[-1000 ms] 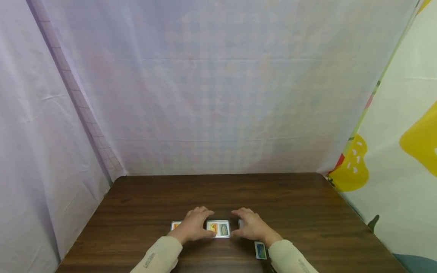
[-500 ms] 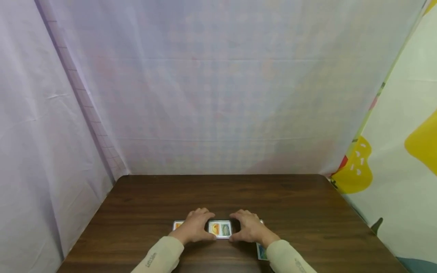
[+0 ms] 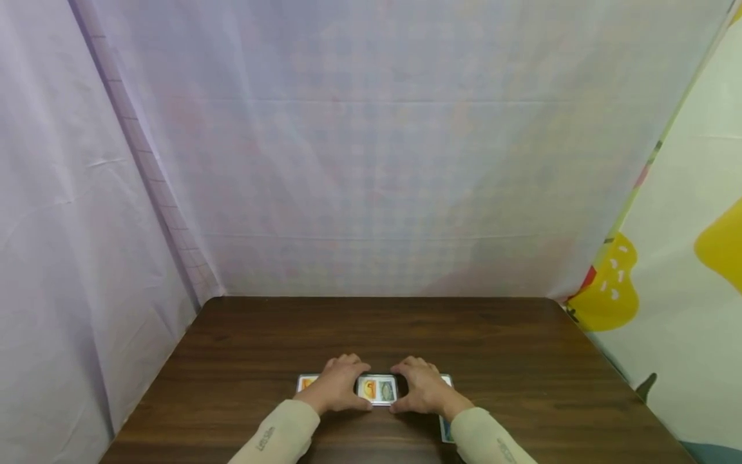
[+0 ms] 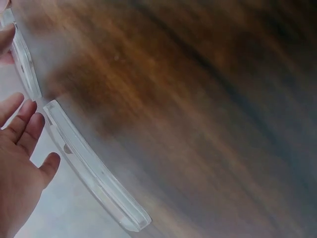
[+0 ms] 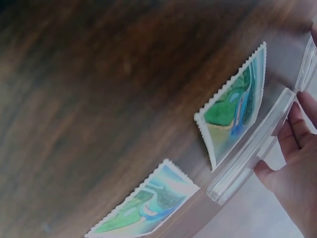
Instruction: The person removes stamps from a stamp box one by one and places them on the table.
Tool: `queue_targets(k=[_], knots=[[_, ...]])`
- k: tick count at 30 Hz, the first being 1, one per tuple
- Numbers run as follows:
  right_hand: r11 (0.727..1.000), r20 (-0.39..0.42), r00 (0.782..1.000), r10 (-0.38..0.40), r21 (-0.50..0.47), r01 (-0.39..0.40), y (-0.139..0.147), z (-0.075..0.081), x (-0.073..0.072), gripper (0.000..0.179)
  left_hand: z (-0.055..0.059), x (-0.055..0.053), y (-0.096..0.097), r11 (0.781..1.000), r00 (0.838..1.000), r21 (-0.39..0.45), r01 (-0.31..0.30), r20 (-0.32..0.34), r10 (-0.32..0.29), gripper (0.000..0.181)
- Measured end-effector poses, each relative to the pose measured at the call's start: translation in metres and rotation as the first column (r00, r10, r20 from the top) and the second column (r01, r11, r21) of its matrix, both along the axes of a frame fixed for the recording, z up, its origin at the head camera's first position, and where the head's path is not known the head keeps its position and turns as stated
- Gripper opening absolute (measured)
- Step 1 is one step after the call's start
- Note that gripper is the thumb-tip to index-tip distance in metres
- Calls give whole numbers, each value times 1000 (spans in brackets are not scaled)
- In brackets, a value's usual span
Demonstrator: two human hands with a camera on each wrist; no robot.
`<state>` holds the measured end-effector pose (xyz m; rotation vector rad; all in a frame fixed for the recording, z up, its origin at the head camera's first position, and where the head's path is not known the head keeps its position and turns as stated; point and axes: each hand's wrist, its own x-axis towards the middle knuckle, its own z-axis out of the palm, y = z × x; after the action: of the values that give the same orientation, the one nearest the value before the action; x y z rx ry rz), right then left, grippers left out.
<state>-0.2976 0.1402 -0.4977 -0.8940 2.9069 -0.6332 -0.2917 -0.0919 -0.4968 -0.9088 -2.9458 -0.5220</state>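
A clear case [image 3: 378,390] holding an orange and a grey-green stamp lies flat on the table between both hands. My left hand [image 3: 338,386] curves round its left end, thumb at the front edge and fingers at the back. At the right end, my right hand [image 3: 423,388] grips the same way. A second case [image 4: 94,168] lies partly hidden under my left hand. Under my right hand is a third case [image 5: 252,148]. Two loose landscape stamps [image 5: 235,109] with serrated edges lie in front of that one, one of them half covered by the right sleeve in the head view.
The dark wood table [image 3: 371,325] runs back to a pale checked curtain [image 3: 371,193]. A white curtain hangs along the left side, and a white cloth with yellow shapes [image 3: 605,287] hangs on the right.
My right hand has moved left, from just beside the middle case to its right end. My left hand stays at the left end. The whole head view has shifted slightly.
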Motion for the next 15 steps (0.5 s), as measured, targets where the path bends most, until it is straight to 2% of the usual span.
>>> queue_targets(k=[15], knots=[[1000,15,1000,-11,10,11,0,-3,-2,62,-1,-1,0,999,1000,-40,-4,23,5,70]])
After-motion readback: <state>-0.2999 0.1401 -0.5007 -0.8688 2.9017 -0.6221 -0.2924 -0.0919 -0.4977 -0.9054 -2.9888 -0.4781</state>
